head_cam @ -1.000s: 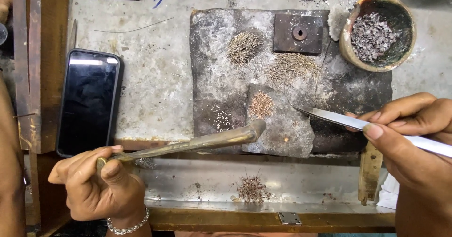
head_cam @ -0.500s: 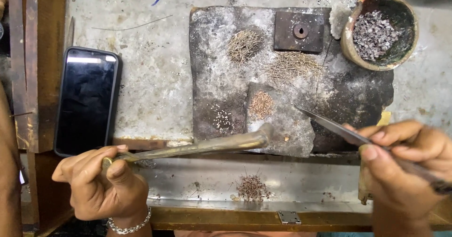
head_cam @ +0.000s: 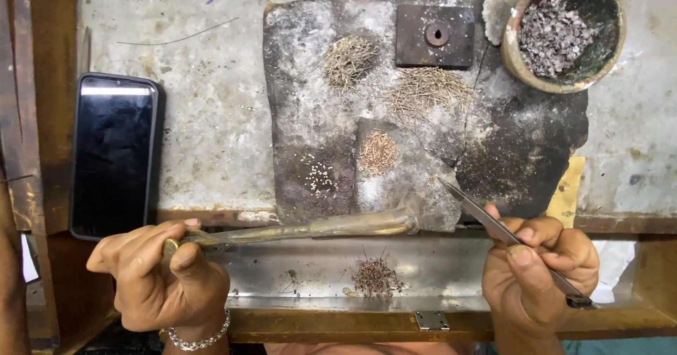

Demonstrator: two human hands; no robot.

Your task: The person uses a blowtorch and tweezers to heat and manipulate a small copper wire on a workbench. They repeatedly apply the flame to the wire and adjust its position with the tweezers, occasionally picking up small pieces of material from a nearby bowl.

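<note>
Head view, landmark: the dark charred soldering slab (head_cam: 508,143) lying on the grey bench top (head_cam: 211,115); every place below is given from it.
Left hand (head_cam: 159,274): below the slab's lower left corner, fingers and thumb closed around the near end of a brass blowpipe (head_cam: 303,228); a beaded bracelet (head_cam: 201,337) sits on the wrist.
Blowpipe: lies almost level along the slab's lower edge, its bent tip at the edge near the middle, just beside the tweezer points.
Right hand (head_cam: 539,270): below the slab's lower right corner, thumb and fingers pinched shut on steel tweezers (head_cam: 493,221).
Tweezers: slant up and to the left from the hand, with the points over the slab's lower edge; whether the points hold anything cannot be told.
Small wire bits on the slab: one heap (head_cam: 349,59) near the upper middle, a looser spread (head_cam: 427,87) to its right, and a coppery heap (head_cam: 379,150) on a small grey tile (head_cam: 402,179) at the lower middle.
Pale beads (head_cam: 321,179): a small cluster on the slab, left of the tile.
Square metal plate (head_cam: 435,35): on the slab's upper edge, with a round hole in its middle.
Clay bowl (head_cam: 518,62): at the slab's upper right corner, holding grey metal scraps (head_cam: 553,34).
Phone (head_cam: 113,154): well left of the slab, screen dark, lying flat.
Metal tray (head_cam: 296,270): just below the slab, between the hands, with a tuft of dark wire ends (head_cam: 376,277) on it.
</note>
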